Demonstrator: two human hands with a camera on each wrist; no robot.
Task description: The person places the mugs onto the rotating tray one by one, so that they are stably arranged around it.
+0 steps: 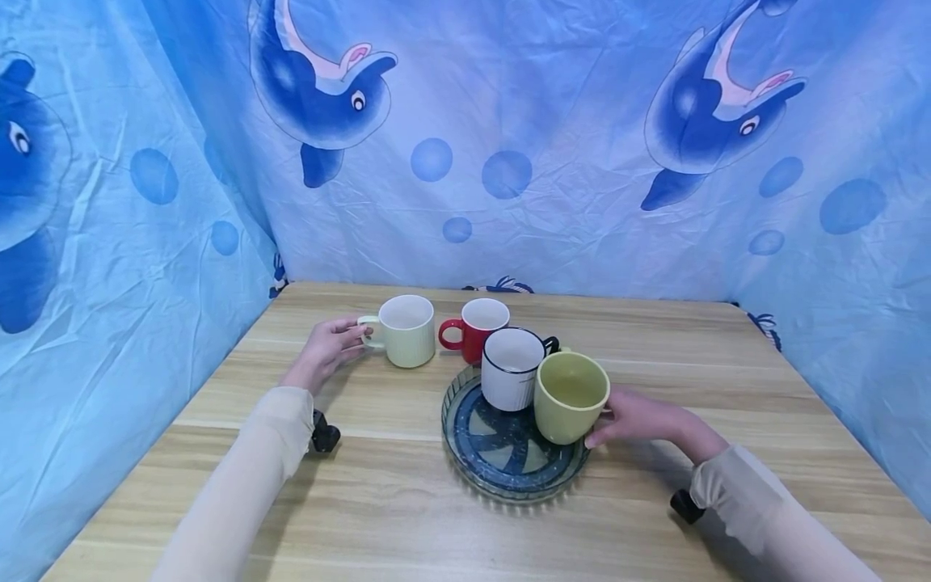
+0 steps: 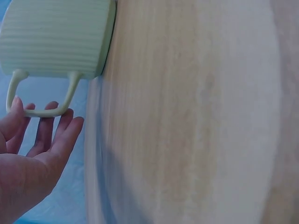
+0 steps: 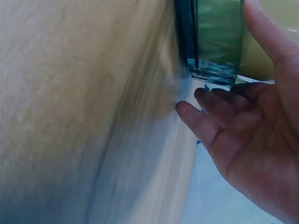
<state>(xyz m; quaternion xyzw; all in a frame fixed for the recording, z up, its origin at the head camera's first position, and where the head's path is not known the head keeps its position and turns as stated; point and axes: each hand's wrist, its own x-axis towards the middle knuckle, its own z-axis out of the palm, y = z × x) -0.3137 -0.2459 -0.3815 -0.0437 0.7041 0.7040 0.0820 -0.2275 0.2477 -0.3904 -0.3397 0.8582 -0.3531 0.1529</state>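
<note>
At the back left, my left hand (image 1: 334, 344) pinches the handle of a pale green ribbed mug (image 1: 410, 333), thumb on one side, fingers behind. In the left wrist view that mug (image 2: 56, 39) shows its ribbed wall and squared handle. My right hand (image 1: 643, 420) is at the right side of a yellow-green mug (image 1: 560, 412), which stands tilted on a round glass plate (image 1: 502, 485). In the right wrist view the thumb lies along the plate's rim (image 3: 218, 42) and the mug; the other fingers spread loosely, holding nothing visible.
A white mug (image 1: 505, 384) with a black rim stands on the plate, touching the yellow-green one. Behind it is a red mug (image 1: 474, 343), handle to the left. All stand on a wooden table (image 1: 349, 517), with a blue dolphin-print curtain (image 1: 465, 145) around its back and sides.
</note>
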